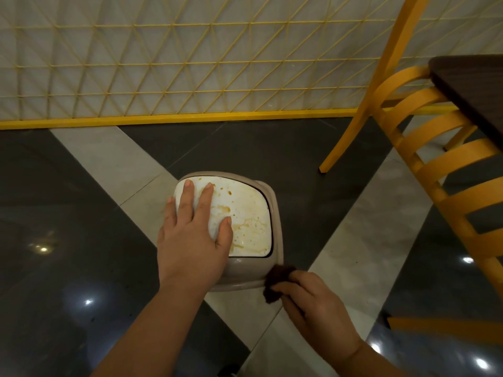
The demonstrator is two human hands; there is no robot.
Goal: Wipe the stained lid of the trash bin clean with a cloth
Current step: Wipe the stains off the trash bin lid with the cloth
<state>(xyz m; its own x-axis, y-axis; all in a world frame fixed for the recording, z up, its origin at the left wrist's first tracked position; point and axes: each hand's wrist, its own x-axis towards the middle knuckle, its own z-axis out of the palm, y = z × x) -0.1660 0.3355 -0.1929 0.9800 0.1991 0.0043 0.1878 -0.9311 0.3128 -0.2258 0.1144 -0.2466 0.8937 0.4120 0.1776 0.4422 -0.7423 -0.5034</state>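
A small beige trash bin (268, 263) stands on the floor below me. Its white lid (246, 213) carries brown-orange streaks and spots, mostly over the middle and right. My left hand (193, 235) lies flat on the left part of the lid, fingers spread, holding nothing. My right hand (313, 297) is at the bin's near right corner, closed around a dark brown cloth (277, 278). The cloth touches the bin's beige rim, not the white lid.
A yellow chair (424, 148) stands to the right, its leg near the bin. A dark table top (473, 85) is at the upper right. A yellow lattice fence (174, 63) runs along the back. The floor is glossy dark and light tile.
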